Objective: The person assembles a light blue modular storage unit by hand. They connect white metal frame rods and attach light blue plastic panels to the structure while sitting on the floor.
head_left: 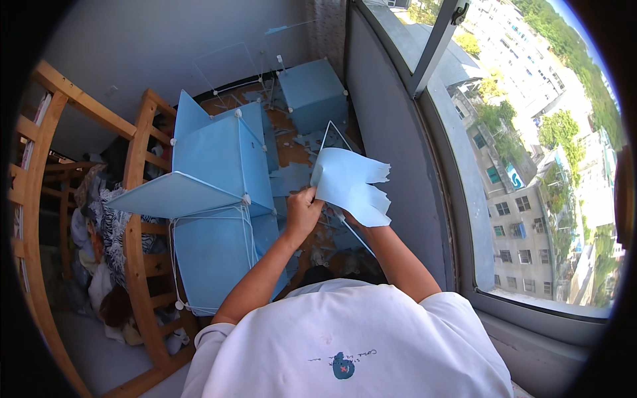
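A light-blue plastic sheet (348,174) with a jagged, torn right edge curls up in front of me. My left hand (304,211) is closed at its left edge, the thumb and fingers pinching there. Behind the sheet's lower part sits my right hand (358,219), mostly covered, so its fingers do not show. A thin white wire frame (359,237) runs beneath the sheet; one corner of it pokes out above. Whether either hand also touches the frame is hidden.
To the left stand joined blue panel cubes (212,162) with white connectors, one panel jutting out. Another blue cube (314,96) is farther back. Torn blue scraps (292,179) litter the brown floor. A wooden bunk frame (136,199) is at left, a window (531,166) at right.
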The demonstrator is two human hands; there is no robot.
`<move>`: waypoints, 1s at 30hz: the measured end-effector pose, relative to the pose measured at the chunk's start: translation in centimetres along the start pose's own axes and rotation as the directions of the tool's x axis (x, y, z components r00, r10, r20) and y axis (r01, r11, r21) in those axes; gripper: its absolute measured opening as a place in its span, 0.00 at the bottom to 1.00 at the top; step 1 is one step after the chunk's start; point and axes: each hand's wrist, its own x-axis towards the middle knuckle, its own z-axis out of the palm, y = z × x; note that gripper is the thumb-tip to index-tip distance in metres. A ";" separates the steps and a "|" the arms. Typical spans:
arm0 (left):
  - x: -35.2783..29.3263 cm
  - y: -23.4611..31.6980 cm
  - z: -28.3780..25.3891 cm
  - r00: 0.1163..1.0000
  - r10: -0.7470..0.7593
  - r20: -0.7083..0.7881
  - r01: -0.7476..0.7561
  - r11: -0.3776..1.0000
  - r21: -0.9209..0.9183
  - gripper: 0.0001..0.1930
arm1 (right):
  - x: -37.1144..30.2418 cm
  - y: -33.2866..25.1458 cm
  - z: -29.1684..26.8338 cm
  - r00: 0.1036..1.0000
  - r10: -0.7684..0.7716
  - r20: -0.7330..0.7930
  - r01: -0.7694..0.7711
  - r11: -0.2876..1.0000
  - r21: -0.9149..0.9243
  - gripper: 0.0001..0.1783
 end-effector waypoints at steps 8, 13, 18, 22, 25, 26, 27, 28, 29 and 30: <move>-0.8 0.8 -0.5 0.996 0.079 -0.032 -0.072 0.982 0.176 0.11 | 0.2 1.0 0.9 0.999 0.013 0.051 -0.003 0.980 -0.201 0.19; -1.1 1.1 -0.4 0.999 0.026 -0.021 -0.015 0.905 0.424 0.12 | -0.2 -1.9 2.7 0.998 0.000 0.057 0.012 0.978 -0.207 0.11; 0.0 3.4 -2.2 0.989 -0.058 -0.139 0.127 0.820 0.558 0.14 | 0.5 -3.6 4.1 0.988 -0.011 0.155 0.060 0.948 -0.313 0.08; -0.2 1.9 -2.2 0.990 -0.122 -0.071 0.141 0.793 0.593 0.09 | 0.4 -1.3 4.3 0.975 -0.007 0.224 0.081 0.943 -0.323 0.11; -0.6 -0.6 -1.4 0.996 -0.037 -0.085 0.075 0.863 0.500 0.07 | -0.7 -1.5 4.8 0.970 0.185 0.160 -0.157 0.972 -0.174 0.03; -0.8 -1.1 -1.7 0.994 -0.066 -0.083 0.098 0.873 0.479 0.05 | -0.6 -1.9 5.5 0.963 0.206 0.171 -0.180 0.971 -0.155 0.04; -1.3 -1.1 -2.6 0.998 -0.019 -0.059 0.042 0.910 0.412 0.05 | -1.1 -2.2 5.6 0.953 0.242 0.179 -0.218 0.965 -0.143 0.07; -1.7 -0.9 -2.9 1.000 -0.002 -0.007 0.005 0.945 0.328 0.04 | -1.3 -2.2 5.3 0.953 0.249 0.172 -0.226 0.964 -0.139 0.08; -2.1 -0.9 -3.2 0.996 0.084 0.017 -0.085 0.955 0.283 0.03 | -1.8 -2.2 5.0 0.951 0.253 0.179 -0.233 0.964 -0.128 0.08; -2.4 0.3 -3.6 0.999 0.001 0.049 -0.014 0.967 0.254 0.03 | -1.9 -2.2 5.0 0.953 0.245 0.180 -0.226 0.967 -0.118 0.08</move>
